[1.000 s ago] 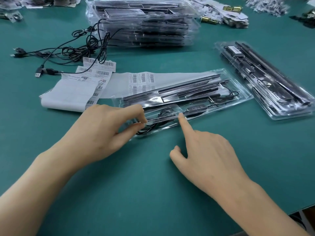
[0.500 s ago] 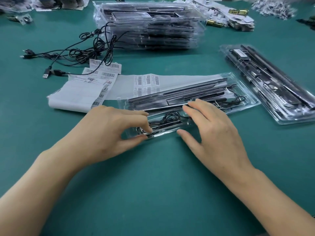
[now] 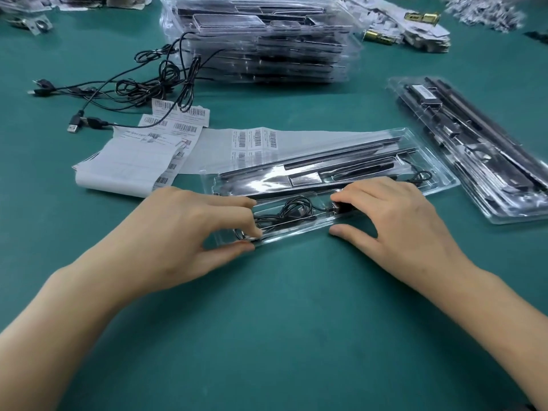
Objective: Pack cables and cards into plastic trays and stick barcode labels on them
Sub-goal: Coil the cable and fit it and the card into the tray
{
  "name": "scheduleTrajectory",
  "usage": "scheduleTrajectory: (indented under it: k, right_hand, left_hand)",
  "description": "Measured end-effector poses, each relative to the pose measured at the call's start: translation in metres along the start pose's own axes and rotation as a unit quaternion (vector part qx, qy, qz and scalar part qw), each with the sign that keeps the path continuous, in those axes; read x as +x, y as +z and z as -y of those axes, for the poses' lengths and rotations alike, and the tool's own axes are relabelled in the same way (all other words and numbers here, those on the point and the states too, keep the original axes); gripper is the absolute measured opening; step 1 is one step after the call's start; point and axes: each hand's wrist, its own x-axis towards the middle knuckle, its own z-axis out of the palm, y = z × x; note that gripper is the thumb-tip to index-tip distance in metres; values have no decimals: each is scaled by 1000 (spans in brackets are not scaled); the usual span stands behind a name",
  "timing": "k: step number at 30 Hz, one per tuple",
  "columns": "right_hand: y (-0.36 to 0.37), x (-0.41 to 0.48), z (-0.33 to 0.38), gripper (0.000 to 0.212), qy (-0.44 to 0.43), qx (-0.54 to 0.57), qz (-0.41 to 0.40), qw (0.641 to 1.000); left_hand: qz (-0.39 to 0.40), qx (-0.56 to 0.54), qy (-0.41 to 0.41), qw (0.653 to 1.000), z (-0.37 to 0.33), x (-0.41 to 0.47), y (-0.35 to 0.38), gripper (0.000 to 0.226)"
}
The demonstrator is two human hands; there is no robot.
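A clear plastic tray [image 3: 427, 161] lies in front of me on the green table, with long dark strips in its far slots. A coiled black cable [image 3: 292, 212] sits in its near compartment. My left hand [image 3: 184, 241] pinches the tray's near left end, fingers on top and thumb against the front edge. My right hand [image 3: 394, 223] presses on the tray to the right of the cable, fingers over a small black plug [image 3: 336, 206] and thumb at the front edge. Sheets of barcode labels [image 3: 178, 129] lie behind the tray to the left.
A tall stack of filled trays [image 3: 261, 40] stands at the back centre. Another filled tray [image 3: 480, 149] lies at the right. Loose black USB cables [image 3: 124, 87] sprawl at the back left. Piles of cards and small parts [image 3: 409, 28] line the far edge.
My right hand went from one finger pointing at the tray to lying flat on it, then slid right onto the plug end. The left hand kept its pinch on the tray's left end.
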Motion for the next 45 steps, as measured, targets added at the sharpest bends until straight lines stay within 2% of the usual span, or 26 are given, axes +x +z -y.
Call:
scheduleTrajectory:
  k: [9, 16, 20, 24, 26, 29, 33, 40, 45]
  right_hand:
    - [-3, -4, 4, 45, -2, -25, 22, 999]
    - [-30, 21, -4, 40, -45, -44, 140, 988]
    - [-46, 35, -4, 34, -9, 10, 181, 983]
    - [-49, 59, -13, 18, 7, 65, 219, 973]
    - [-48, 69, -18, 26, 21, 92, 218, 971]
    - [-42, 79, -24, 41, 28, 75, 215, 973]
    - [-36, 85, -33, 52, 68, 105, 247, 961]
    - [-33, 109, -23, 69, 91, 7, 342, 935]
    - [-30, 116, -15, 75, 97, -25, 359, 928]
  left_hand:
    - [56, 49, -2, 997, -5, 2, -5, 12]
    - [52, 26, -16, 998, -4, 0, -6, 14]
    - [74, -13, -41, 996, 1, -1, -9, 11]
    - [98, -43, -69, 992, 9, -4, -12, 13]
    - [105, -47, -75, 991, 10, -5, -13, 13]
    - [108, -57, -78, 990, 10, -5, -12, 14]
    - [102, -63, -77, 990, 11, -5, -13, 17]
    - [80, -77, -71, 991, 14, -4, -12, 20]
    - [90, -72, -64, 991, 14, 0, -13, 20]
